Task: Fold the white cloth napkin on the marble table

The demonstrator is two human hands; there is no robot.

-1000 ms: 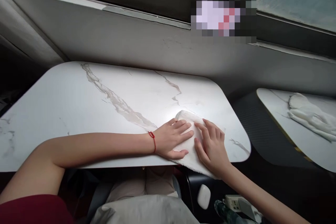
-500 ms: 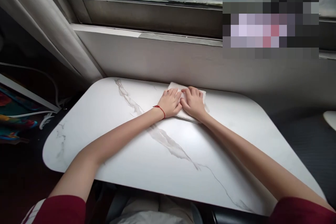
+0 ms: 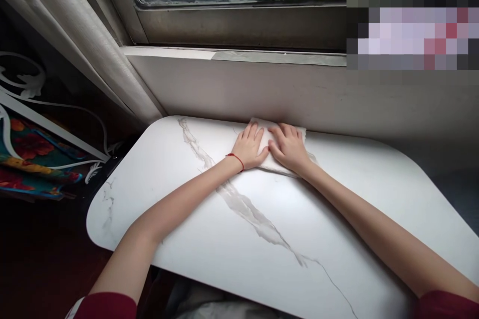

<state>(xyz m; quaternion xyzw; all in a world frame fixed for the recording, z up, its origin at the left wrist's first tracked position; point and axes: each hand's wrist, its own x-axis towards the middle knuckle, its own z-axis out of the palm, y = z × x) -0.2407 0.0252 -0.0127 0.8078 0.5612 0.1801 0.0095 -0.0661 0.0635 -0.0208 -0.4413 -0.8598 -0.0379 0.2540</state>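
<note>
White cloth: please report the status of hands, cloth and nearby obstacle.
Left hand, right hand: resting on white cloth. Cloth at far edge of table. Wall close behind, contact unclear.

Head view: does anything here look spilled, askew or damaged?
Only the pixelated block at the upper right looks odd, hiding what lies behind it. No spill or damage shows on the table; its grey streaks look like a marbled pattern. The white cloth lies under the left hand and right hand.

The wall (image 3: 224, 88) blocks passage beyond the cloth (image 3: 276, 164); tabletop (image 3: 209, 244) is free left of the left hand (image 3: 250, 149), right of the right hand (image 3: 292, 151).
</note>
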